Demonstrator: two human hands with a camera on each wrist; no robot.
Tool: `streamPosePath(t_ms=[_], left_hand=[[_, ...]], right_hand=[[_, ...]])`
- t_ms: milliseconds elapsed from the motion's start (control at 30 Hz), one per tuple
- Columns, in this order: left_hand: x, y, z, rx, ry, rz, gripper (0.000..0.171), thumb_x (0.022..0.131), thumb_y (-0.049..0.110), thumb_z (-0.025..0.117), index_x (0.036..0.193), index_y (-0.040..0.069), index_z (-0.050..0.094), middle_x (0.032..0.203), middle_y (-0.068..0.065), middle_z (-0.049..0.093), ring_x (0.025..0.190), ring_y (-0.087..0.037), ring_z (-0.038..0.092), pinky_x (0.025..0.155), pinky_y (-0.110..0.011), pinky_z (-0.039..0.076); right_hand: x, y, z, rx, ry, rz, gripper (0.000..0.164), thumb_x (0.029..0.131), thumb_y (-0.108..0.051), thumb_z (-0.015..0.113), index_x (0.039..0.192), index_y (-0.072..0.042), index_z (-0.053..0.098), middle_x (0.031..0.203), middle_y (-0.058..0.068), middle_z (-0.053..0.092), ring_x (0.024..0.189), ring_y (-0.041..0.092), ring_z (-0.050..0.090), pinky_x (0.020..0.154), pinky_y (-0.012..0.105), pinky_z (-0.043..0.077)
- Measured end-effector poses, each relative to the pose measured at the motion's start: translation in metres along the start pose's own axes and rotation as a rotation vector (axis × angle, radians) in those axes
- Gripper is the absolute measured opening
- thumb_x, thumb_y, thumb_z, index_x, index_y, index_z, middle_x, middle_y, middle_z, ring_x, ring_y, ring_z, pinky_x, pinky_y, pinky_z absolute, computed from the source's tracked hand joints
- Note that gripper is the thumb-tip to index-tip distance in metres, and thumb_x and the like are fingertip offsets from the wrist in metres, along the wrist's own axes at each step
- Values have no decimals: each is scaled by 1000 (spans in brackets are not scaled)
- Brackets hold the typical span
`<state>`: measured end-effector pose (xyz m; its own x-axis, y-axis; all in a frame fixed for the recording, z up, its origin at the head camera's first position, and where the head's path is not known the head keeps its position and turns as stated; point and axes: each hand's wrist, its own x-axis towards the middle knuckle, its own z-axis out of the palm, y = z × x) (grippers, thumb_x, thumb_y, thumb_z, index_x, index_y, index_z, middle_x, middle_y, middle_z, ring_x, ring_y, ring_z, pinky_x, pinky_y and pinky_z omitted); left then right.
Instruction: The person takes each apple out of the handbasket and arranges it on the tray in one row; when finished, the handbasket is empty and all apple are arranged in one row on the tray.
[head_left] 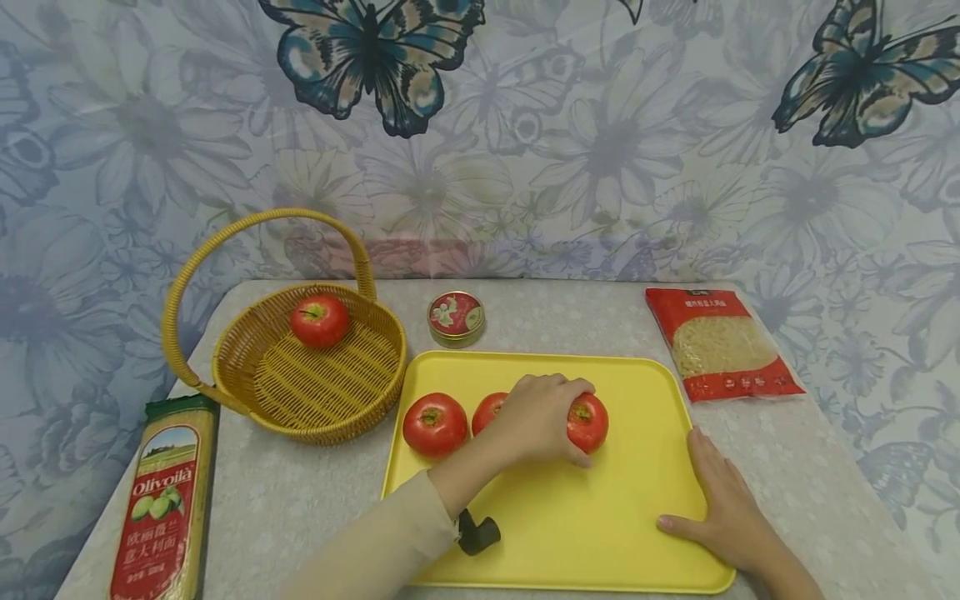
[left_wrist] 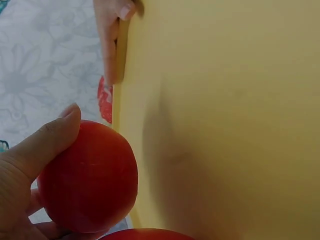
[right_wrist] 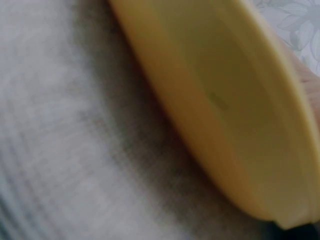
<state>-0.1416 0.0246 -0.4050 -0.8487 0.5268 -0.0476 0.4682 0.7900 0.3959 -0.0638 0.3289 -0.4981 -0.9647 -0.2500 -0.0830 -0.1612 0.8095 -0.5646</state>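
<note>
My left hand (head_left: 542, 417) reaches over the yellow tray (head_left: 637, 500), its thumb and fingers curled around a red apple (head_left: 588, 423). In the left wrist view the same apple (left_wrist: 92, 177) fills that grip. Two more apples lie on the tray: one apple (head_left: 435, 425) at its left side, and another apple (head_left: 489, 410) partly hidden behind my left hand. My right hand (head_left: 723, 500) holds the tray's right edge, thumb inside the rim and fingers along the outside. Up close in the right wrist view is the tray's wall (right_wrist: 225, 100).
Left of the tray stands a wicker basket (head_left: 386, 400) with a tall handle and one apple (head_left: 320, 321) inside. A round red tin (head_left: 456, 318) sits behind the tray. One pasta pack (head_left: 161, 508) lies at front left, another red pasta bag (head_left: 723, 343) at back right.
</note>
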Motion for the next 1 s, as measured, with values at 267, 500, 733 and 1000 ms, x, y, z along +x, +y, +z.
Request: streamPosePath(t_ms=[267, 500, 733, 1000], left_hand=[[7, 3, 0, 95, -16, -17, 91, 63, 59, 88, 139, 26, 52, 127, 3, 64, 115, -17, 58, 100, -34, 42], [9, 4, 1, 134, -34, -34, 91, 63, 60, 87, 139, 26, 52, 128, 3, 65, 116, -15, 59, 99, -33, 41], [12, 4, 5, 170, -41, -39, 91, 63, 62, 86, 138, 24, 53, 125, 3, 66, 115, -14, 60, 99, -34, 39], [13, 5, 8, 193, -34, -53, 89, 61, 61, 87, 134, 23, 54, 119, 4, 68, 111, -13, 61, 92, -31, 40]], right_hand=[[1, -1, -1, -2, -16, 20, 126, 78, -54, 78, 159, -9, -8, 165, 25, 2, 153, 44, 2, 122, 39, -20], [0, -2, -1, -1, -11, 9, 125, 78, -54, 78, 159, -9, -7, 165, 25, 3, 153, 43, 2, 122, 38, -19], [-1, -2, -1, 3, -3, 0, 125, 78, -52, 78, 159, -9, -7, 166, 24, 2, 153, 42, 1, 122, 36, -19], [-1, -1, 0, -10, 13, -23, 123, 79, -51, 78, 159, -10, -6, 166, 23, 3, 154, 40, 1, 121, 31, -19]])
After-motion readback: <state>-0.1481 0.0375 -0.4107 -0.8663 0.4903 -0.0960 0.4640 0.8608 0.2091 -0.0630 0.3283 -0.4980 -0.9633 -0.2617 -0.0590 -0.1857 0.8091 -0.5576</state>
